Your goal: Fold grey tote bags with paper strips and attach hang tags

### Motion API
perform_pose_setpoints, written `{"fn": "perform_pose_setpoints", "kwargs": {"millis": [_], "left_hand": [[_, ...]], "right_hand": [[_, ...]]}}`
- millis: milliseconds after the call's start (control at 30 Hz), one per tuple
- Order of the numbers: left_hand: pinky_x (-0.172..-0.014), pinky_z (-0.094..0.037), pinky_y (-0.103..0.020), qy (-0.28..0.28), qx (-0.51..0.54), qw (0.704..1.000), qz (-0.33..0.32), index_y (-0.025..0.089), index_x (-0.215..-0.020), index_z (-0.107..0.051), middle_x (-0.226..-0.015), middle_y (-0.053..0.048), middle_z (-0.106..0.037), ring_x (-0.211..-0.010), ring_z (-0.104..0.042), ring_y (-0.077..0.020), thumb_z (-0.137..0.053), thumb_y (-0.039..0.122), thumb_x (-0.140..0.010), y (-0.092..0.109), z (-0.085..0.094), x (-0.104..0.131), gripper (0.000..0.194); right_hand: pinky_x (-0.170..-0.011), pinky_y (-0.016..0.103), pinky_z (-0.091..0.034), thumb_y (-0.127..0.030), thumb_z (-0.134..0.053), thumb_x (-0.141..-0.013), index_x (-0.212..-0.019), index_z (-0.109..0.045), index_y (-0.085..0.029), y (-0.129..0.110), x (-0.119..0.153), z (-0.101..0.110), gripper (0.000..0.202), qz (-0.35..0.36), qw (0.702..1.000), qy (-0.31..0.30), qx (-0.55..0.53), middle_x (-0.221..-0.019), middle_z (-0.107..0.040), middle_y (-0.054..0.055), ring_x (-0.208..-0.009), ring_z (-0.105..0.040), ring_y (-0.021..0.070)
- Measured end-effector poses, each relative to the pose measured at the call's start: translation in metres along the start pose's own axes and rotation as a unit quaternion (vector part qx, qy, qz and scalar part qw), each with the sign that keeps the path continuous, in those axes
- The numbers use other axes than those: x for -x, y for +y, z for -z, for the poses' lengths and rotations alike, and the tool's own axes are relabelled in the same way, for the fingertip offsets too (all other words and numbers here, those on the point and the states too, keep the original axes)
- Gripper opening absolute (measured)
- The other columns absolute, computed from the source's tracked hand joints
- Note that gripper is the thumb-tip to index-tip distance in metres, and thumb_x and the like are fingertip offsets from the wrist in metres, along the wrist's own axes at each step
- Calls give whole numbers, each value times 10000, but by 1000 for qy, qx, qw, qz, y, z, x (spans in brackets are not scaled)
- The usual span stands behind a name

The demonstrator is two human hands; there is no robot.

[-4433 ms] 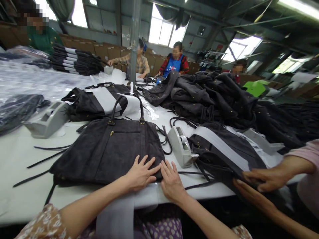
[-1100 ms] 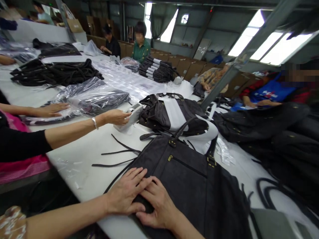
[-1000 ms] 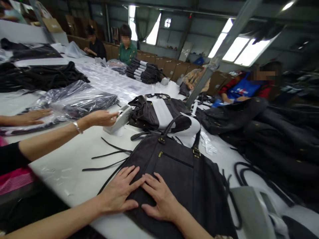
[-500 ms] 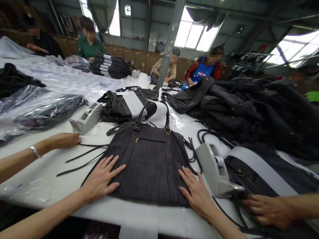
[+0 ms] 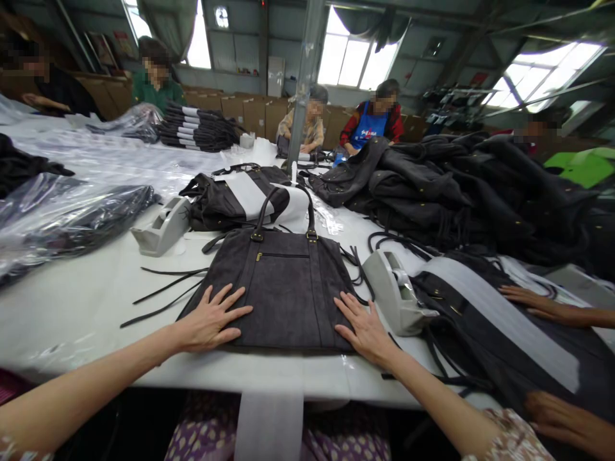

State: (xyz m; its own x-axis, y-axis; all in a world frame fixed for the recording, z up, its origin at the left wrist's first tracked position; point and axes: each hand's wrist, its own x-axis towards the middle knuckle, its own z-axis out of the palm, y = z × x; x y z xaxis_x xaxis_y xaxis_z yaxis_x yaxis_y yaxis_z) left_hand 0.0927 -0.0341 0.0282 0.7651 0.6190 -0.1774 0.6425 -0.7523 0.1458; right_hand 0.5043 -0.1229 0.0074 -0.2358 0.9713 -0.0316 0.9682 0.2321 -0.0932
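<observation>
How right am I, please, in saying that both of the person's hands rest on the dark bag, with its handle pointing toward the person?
Not quite: the handle points away from the person, as the head view shows. The left hand and right hand do rest on the dark bag.

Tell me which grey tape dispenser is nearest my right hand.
The middle dispenser, beside your right hand and the bag it touches. The left dispenser stands beyond the loose straps; the right dispenser is past a white-banded bag.
</observation>
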Motion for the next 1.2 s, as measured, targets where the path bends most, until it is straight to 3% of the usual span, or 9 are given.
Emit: {"fn": "perform_pose_setpoints", "kwargs": {"millis": [267,367,433,633,800,867,967,1033,1200], "left_hand": [[-1073,-62,-653,2,10,995,-98,414,-1360,-361,-1510,-35,-258,-1383,-192,-321,-364,412,-929,8,7,-9,432],[-1056,-145,-663,-1,6,997,-82,335,-1300,-469,-1473,-88,-313,-1368,-211,-359,-394,446,-909,23,7,-22,414],[-1024,-180,-692,1,2,998,-58,313,-1320,-447,-1495,-114,-257,-1368,-177,-403,-410,500,-889,34,4,-29,471],[-985,-161,-748,19,4,995,-98,481,-1402,-176,-1551,-77,-34,-1362,-104,-470,-451,557,-857,49,-4,-38,615],[-967,-220,-750,30,15,992,-122,505,-1391,-156,-1546,-93,-1,-1343,-152,-486,-566,553,-800,50,-2,-41,721],[-945,-263,-749,43,12,990,-135,517,-1385,-153,-1544,-93,-30,-1330,-204,-483,-580,543,-797,48,-4,-45,727],[-899,-365,-711,108,-20,981,-159,535,-1377,-150,-1530,-92,-149,-1290,-334,-451,-540,473,-850,39,-20,-54,658],[-903,-416,-649,169,-57,969,-168,529,-1373,-200,-1500,-74,-267,-1251,-424,-401,-498,407,-891,31,-38,-61,579],[-1038,-415,-474,265,-156,941,-142,400,-1302,-466,-1441,20,-401,-1247,-462,-271,-463,321,-919,18,-73,-79,391]], "right_hand": [[-1073,605,-172,-496,-375,-914,-1439,-270,-258,0,1,6,585,-11,1000,-17,-23,-1512,-229,96,-1388,-216,274],[-1078,608,-162,-520,-369,-908,-1437,-273,-274,-1,1,10,592,-20,999,-34,-33,-1514,-224,84,-1392,-204,273],[-1082,607,-158,-536,-354,-907,-1438,-267,-283,-1,0,13,594,-28,998,-42,-36,-1515,-221,75,-1395,-196,267],[-1087,620,-126,-571,-317,-907,-1440,-257,-292,-2,1,22,604,-33,996,-69,-49,-1518,-205,68,-1398,-185,268],[-1088,641,-63,-602,-398,-868,-1381,-409,-251,-6,-10,60,621,4,993,-93,-74,-1438,-381,127,-1330,-337,319],[-1111,597,-94,-583,-431,-862,-1332,-481,-227,-8,-31,77,592,7,992,-70,-105,-1354,-495,130,-1263,-439,303],[-1060,459,-332,-496,-470,-867,-1316,-494,-204,-5,-90,90,536,-31,979,11,-201,-1246,-592,114,-1158,-543,255],[-950,375,-445,-435,-541,-826,-1288,-516,-185,1,-143,88,525,-67,951,53,-297,-1164,-641,111,-1070,-599,236],[-822,343,-486,-377,-701,-665,-1081,-623,-164,23,-278,68,474,-165,873,85,-451,-1012,-686,100,-936,-636,246]]}}
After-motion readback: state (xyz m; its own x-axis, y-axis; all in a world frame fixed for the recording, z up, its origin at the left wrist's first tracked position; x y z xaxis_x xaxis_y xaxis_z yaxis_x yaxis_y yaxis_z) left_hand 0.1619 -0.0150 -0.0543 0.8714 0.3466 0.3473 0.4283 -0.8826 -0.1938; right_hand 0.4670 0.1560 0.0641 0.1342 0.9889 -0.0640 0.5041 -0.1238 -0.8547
